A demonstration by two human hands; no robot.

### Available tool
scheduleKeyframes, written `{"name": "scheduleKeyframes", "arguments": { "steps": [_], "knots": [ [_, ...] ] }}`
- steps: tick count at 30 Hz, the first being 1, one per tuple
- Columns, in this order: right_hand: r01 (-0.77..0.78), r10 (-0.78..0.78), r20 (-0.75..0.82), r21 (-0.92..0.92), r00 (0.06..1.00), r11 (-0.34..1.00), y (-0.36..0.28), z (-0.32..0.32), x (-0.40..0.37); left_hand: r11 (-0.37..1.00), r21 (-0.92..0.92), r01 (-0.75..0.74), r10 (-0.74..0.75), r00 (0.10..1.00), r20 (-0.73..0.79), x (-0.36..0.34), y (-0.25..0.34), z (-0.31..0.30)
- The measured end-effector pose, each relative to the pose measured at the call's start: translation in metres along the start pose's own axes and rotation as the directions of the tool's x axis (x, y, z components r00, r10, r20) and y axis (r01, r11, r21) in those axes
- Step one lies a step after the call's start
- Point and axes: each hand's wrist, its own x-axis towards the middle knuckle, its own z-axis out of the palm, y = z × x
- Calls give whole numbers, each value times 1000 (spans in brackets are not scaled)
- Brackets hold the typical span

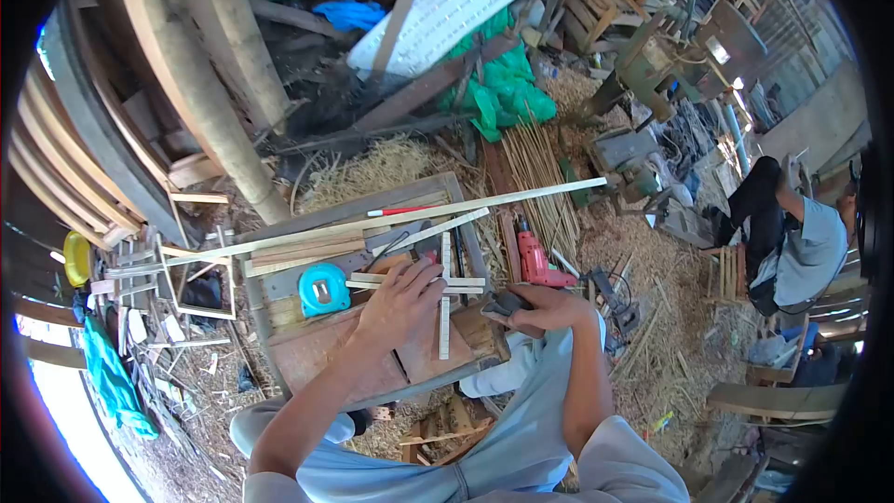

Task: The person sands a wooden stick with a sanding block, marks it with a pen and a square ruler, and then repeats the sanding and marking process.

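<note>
A cross of thin pale wooden strips (445, 331) lies on the workbench, its two pieces meeting at right angles. My left hand (402, 303) is over the left arm of this cross, fingers curled down around the strip and partly hiding it. In my right hand (549, 305), just right of the cross at the bench edge, is a small dark block (507, 304), whose exact kind I cannot tell. A turquoise tape measure (324, 290) sits left of my left hand. Behind both hands, a long pale wooden strip (521, 194) crosses the bench.
A red drill (538, 259) stands beyond my right hand, beside a bundle of thin sticks (540, 182). The red pencil (396, 210) rests by the long strip. Wood shavings (643, 317) cover the floor. Another person (810, 251) sits at the right.
</note>
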Motion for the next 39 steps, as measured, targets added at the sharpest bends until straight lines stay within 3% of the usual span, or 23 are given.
{"name": "scheduleKeyframes", "arguments": {
  "steps": [2,4,5,6,7,8,9,10,11,12,13,15,16,17,18,19,22,24,27,28,34,36,39],
  "knots": [
    [-35,33,39,34,999,999,-1,-4,-7,998,32,-45,46,999,-29,0,-2,2],
    [-56,42,42,412,998,909,21,2,3,998,3,-67,67,993,-92,1,-7,3],
    [-29,14,41,403,999,915,41,8,13,994,-57,-95,85,984,-159,2,-5,-1],
    [-5,19,-23,499,1000,866,63,12,28,988,-77,-136,111,958,-263,6,-1,-9],
    [16,36,-76,589,996,808,59,9,29,990,-54,-128,108,956,-273,8,1,-14],
    [15,9,-32,682,999,731,58,5,28,986,-80,-149,116,940,-321,7,1,-16],
    [27,-7,-32,675,999,737,50,3,24,979,-106,-176,125,921,-370,9,5,-26],
    [83,-50,-66,782,997,617,43,5,18,972,-96,-216,163,907,-388,9,8,-36],
    [132,-81,-106,867,991,480,37,8,12,974,-92,-209,158,907,-390,4,14,-44],
    [258,-138,-218,832,966,490,25,10,3,983,-74,-170,128,909,-396,-1,23,-55],
    [245,-141,-201,830,969,501,18,15,-3,991,-58,-123,90,911,-402,-9,31,-65],
    [316,-60,-318,871,946,376,-1,28,-8,994,-57,-95,63,907,-417,-31,37,-77],
    [361,-20,-378,864,926,351,-19,40,-11,989,-145,22,-82,901,-425,-47,39,-76],
    [336,-23,-352,868,936,365,-25,53,-4,963,-234,133,-223,878,-423,-62,40,-76],
    [414,0,-451,818,892,399,-28,65,3,935,-249,254,-331,877,-349,-80,43,-80],
    [493,13,-552,753,833,436,-35,74,7,925,-265,272,-356,864,-357,-96,41,-77],
    [513,-77,-588,627,805,586,-61,101,21,914,-158,374,-406,837,-366,-136,30,-63],
    [511,-142,-614,482,777,712,-78,115,24,908,-151,390,-417,826,-379,-146,29,-53],
    [439,-116,-605,418,787,796,-98,133,33,901,-134,413,-430,810,-398,-145,28,-48],
    [446,-174,-632,302,755,842,-105,138,33,896,-128,426,-440,806,-396,-142,28,-45],
    [431,-151,-662,284,734,857,-109,165,50,937,-199,287,-340,879,-335,-124,23,-30],
    [446,-168,-698,237,696,863,-107,168,54,929,-204,308,-361,873,-328,-120,27,-31],
    [438,-158,-654,290,740,851,-107,163,53,912,-221,346,-402,862,-309,-117,26,-36]
  ]
}}
